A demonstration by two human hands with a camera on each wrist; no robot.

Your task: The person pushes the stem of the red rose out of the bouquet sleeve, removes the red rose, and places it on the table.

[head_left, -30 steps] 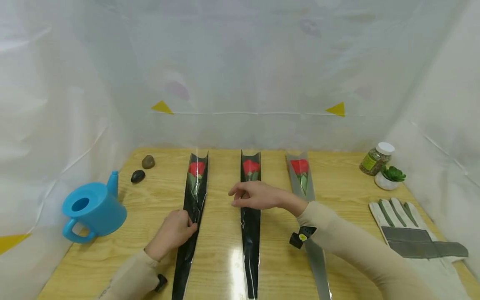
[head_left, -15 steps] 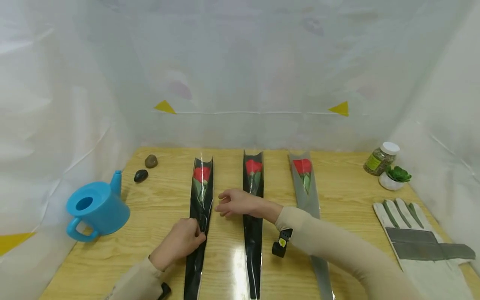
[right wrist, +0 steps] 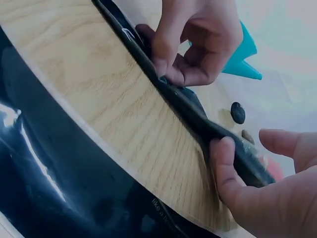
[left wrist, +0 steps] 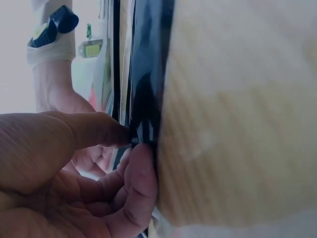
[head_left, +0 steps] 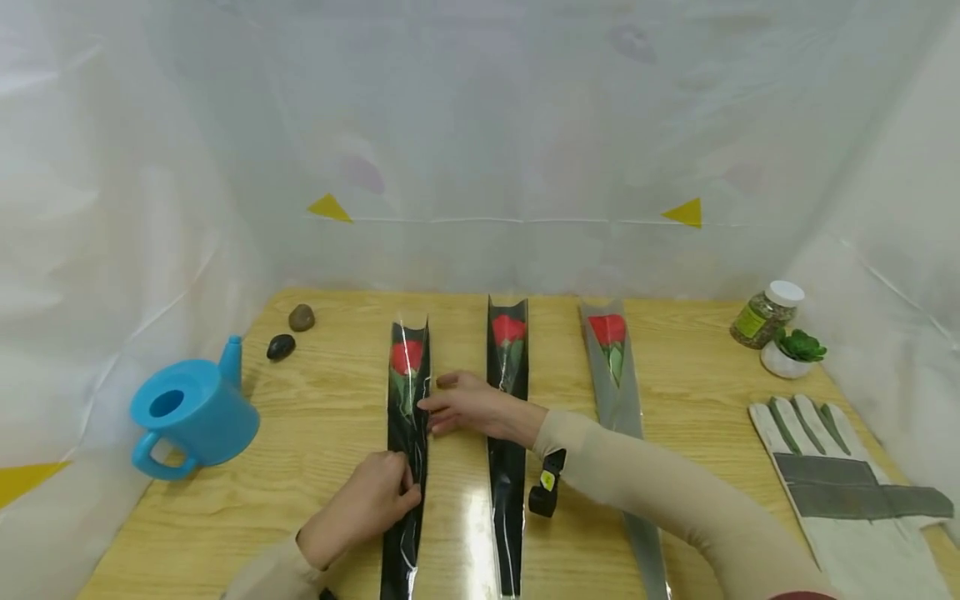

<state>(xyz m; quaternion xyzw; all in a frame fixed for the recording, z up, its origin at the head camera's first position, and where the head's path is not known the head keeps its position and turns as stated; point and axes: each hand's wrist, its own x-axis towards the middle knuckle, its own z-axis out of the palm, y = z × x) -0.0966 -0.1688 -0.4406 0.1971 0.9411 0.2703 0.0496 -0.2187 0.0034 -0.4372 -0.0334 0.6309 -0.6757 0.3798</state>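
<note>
Three red roses in long flat sleeves lie side by side. The left rose is in a black sleeve, as is the middle rose; the right rose has a grey one. My left hand pinches the left sleeve around mid-length, its thumb and curled fingers on the film in the left wrist view. Higher up, my right hand reaches over the middle sleeve and touches the left sleeve's right edge with its fingers. In the right wrist view the right thumb stands apart from the sleeve.
On the wooden table's left are a blue watering can, a black stone and a brown stone. To the right stand a lidded jar and a potted succulent, with work gloves nearer. Plastic sheeting walls the back and sides.
The left rose has shifted right and towards me, straightening, with my left hand on it. My right hand has moved left from above the middle rose to the left sleeve's edge.
</note>
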